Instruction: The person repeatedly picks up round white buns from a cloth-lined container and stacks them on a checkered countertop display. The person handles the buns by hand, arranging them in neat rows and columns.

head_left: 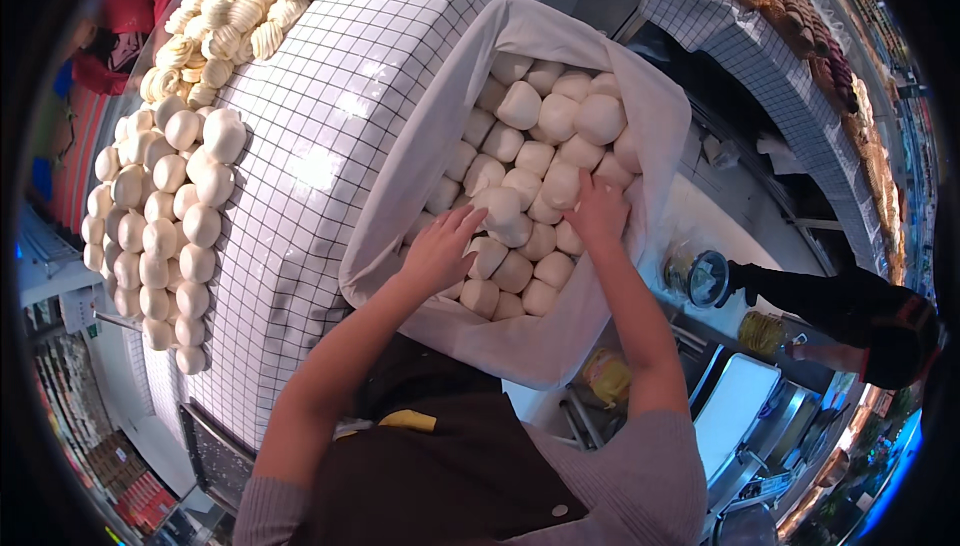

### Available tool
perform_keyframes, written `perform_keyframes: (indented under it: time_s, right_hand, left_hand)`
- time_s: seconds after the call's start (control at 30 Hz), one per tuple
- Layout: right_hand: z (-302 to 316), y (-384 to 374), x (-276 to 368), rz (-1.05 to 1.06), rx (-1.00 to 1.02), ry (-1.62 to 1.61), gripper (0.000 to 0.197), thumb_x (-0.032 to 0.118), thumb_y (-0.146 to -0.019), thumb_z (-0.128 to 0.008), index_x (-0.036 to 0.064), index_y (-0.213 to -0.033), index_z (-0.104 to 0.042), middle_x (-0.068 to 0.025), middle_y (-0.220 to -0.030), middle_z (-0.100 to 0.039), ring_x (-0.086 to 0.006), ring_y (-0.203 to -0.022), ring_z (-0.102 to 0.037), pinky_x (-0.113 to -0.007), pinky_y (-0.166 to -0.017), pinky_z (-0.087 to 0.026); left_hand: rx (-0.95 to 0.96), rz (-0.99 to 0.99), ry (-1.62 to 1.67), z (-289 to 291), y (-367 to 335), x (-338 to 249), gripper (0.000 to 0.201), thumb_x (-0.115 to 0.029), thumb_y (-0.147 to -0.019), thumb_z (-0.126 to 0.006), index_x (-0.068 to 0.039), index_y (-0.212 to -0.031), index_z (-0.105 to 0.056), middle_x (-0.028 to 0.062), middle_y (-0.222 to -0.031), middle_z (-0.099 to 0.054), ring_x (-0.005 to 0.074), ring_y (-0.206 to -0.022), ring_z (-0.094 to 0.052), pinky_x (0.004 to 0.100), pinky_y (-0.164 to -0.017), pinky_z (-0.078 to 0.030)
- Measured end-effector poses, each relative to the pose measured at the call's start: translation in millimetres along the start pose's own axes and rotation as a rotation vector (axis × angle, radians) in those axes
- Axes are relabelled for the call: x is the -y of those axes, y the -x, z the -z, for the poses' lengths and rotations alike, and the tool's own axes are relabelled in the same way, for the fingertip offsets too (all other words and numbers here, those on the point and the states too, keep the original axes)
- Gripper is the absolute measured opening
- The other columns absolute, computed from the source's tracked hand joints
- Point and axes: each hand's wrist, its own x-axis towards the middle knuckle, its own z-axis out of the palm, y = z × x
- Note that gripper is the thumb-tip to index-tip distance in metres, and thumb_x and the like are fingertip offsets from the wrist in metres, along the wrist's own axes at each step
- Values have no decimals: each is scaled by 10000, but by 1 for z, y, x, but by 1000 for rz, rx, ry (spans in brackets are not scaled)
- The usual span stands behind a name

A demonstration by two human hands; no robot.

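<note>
A deep bin lined with white cloth (410, 156) stands in front of me, filled with many round white buns. My left hand (437, 251) reaches in from the left, its fingers curled against the side of a white bun (496, 208) on top of the pile. To the right, my right hand (602, 214) has its fingers bent around the side of another white bun (561, 186). Those two buns sit close together near the bin's middle. My palms face down, so the undersides of both grips are hidden.
Left of the bin runs a counter with a checked cloth (310, 156), bearing stacked white buns (160, 236) and ridged pale rolls (240, 6). A co-worker in dark clothes (850, 316) is at the right, by a round glass jar (708, 278). Someone in red (130, 11) is far left.
</note>
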Motion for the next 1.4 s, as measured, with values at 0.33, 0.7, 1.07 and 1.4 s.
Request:
perform_keyframes:
  time_s: [0.33, 0.7, 1.07, 1.4]
  right_hand:
    - [8, 26, -10, 33, -206, -379, 637, 305, -666, -858, 156, -1237, -619, -69, -1181, -650, -354, -1101, -588, -466, -866, -544]
    - [-5, 75, 43, -176, 212, -1899, 615, 141, -819, -813, 19, -1355, -536, -93, -1273, -623, -214, -1172, -596, -367, -1005, -481]
    - [107, 86, 224, 567, 386, -1232, 668, 251, -698, -875, 114, -1307, -636, -64, -1077, -703, -238, -1059, -660, -369, -905, -526]
    - [120, 149, 514, 1214, -131, 80, 439, 319, -736, -770, 172, -1144, -701, -57, -1030, -659, -305, -1075, -593, -544, -775, -558]
  left_hand:
    - [290, 165, -27, -48, -77, 12, 940, -259, -712, -879, -222, -1505, -377, 162, -1468, -459, 394, -1318, -506, 487, -1083, -452]
    - [-52, 499, 848, 13, -7, -3, 772, -359, -816, -810, -137, -1472, -472, 88, -1270, -564, 244, -1217, -557, 372, -982, -508]
    - [-772, 709, 975, 143, 243, 93, 608, -329, -887, -733, -173, -1444, -547, 79, -1332, -582, 202, -1085, -623, 321, -857, -505]
    - [-1011, 1002, 4, 109, 398, 218, 522, -160, -926, -572, -164, -1448, -544, 159, -1392, -595, 383, -1313, -519, 478, -1104, -399]
